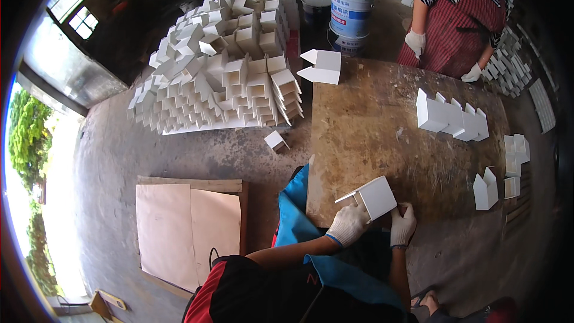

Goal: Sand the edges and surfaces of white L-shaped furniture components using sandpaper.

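A white house-shaped box with pointed end flaps is held tilted over the near edge of the wooden table. My left hand, in a white knit glove, is closed on its left side, with fingers partly inside the open end. My right hand, also gloved, is closed beside the box's lower right corner. Its fingers are curled, and whatever they hold is hidden. A similar white box lies at the table's far left corner.
A row of white boxes stands on the table's right, with another box nearer me. Left lies a large pile of boxes; paint buckets stand behind. A co-worker is across the table. Cardboard covers a low platform.
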Demonstrator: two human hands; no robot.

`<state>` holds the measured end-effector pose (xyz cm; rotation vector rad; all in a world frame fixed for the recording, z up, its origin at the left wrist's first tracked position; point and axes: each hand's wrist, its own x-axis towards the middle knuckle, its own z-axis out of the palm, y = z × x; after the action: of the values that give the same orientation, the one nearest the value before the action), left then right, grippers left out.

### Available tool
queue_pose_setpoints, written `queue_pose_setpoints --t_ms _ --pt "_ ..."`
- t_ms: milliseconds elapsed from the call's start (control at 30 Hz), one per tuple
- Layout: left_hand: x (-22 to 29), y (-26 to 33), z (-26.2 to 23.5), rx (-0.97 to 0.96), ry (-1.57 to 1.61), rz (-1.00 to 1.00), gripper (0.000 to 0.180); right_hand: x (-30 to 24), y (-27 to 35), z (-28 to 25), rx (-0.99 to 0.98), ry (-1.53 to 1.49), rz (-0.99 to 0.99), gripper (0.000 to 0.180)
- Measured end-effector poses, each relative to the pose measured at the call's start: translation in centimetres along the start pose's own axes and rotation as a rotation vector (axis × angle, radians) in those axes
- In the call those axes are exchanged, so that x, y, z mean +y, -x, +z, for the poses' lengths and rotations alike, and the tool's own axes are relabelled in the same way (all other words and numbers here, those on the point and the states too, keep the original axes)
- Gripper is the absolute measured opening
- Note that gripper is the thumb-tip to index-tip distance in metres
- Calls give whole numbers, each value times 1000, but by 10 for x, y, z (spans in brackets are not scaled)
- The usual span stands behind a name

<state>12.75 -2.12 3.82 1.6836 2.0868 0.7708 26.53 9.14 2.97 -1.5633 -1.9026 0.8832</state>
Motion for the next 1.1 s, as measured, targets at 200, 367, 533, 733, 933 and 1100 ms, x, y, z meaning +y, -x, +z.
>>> queue_pose_setpoints --t_ms 200,367,533,733,933,1100 --pt "-3 4 2 7 14 -17 20 4 4 5 19 67 3 22" --pt "-1 -4 14 -7 10 64 18 12 4 -6 70 25 40 22" --pt "-9 1 -13 -47 -70 -99 21 -13 4 15 41 18 -63 23" --pt "0 -3 -7 -10 -16 -16 21 -2 5 4 102 20 -87 24" --pt "-2 -1 1 -5 -30 -28 26 -1 8 -4 79 16 -44 24" --pt "-27 3 8 45 5 -72 27 -1 9 10 92 -26 -114 24"
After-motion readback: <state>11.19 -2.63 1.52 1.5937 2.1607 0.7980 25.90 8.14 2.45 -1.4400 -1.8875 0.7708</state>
